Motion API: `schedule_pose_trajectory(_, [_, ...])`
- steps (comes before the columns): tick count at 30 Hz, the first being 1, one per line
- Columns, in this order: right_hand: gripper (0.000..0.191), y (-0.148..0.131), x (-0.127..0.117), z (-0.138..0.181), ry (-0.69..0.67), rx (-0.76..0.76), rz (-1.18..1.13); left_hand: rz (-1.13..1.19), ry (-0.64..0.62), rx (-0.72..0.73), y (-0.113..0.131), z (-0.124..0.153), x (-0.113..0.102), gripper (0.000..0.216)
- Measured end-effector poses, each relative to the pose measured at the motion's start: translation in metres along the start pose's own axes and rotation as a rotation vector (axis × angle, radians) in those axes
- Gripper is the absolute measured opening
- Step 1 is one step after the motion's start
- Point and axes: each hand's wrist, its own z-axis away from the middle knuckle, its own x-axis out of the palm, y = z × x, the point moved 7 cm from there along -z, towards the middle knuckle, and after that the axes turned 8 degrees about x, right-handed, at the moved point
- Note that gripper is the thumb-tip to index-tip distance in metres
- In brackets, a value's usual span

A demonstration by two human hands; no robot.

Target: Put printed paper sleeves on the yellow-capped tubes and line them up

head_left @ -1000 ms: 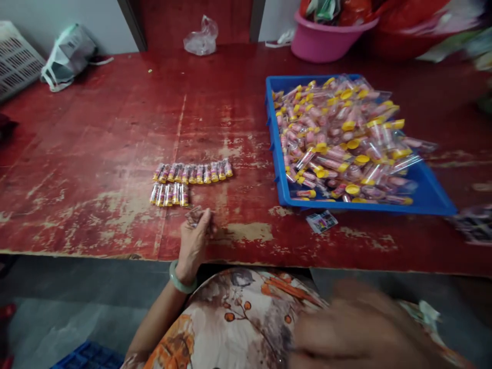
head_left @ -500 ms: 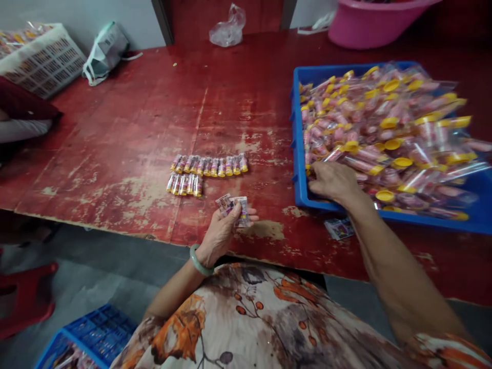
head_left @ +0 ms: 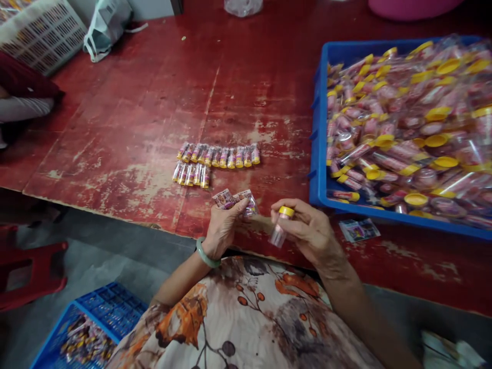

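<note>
My left hand [head_left: 225, 224] pinches small printed plastic packets [head_left: 246, 201], fanned apart under the thumb. To its right, my right hand [head_left: 313, 233] grips a clear tube with a yellow cap [head_left: 282, 225] between thumb and fingers, cap upward and slightly tilted. Pinkish contents show inside the tube. Beyond my hands, small yellow-capped tubes [head_left: 219, 156] lie side by side in two rows on the red table [head_left: 154, 113], the nearer row [head_left: 191, 174] being shorter. A blue crate [head_left: 318, 128] on the right is heaped with similar yellow-capped tubes.
A flat printed packet [head_left: 359, 229] lies against the blue crate's near edge. At the far left are a white basket [head_left: 57, 41], a face mask [head_left: 107, 31] and another person's sleeve [head_left: 26, 108]. Below are a red stool [head_left: 34, 271] and a blue basket [head_left: 119, 302] of small items.
My right hand has come out of the blue crate with a capped tube and moved left beside my left hand. My left hand still holds the packets. The view has shifted.
</note>
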Motion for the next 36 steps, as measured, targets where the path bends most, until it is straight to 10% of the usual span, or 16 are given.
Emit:
schedule_pose_trajectory(18, [0.031,-0.034,0.024,0.046,0.288,-0.692,0.592,0.247,0.044,-0.075,0.0,0.008,-0.011,0.032])
schedule_pose_trajectory(36, [0.045,-0.011,0.047,0.064,0.381,-1.168,0.959,0.329,0.003,-0.135,0.001,0.02,-0.006,0.03])
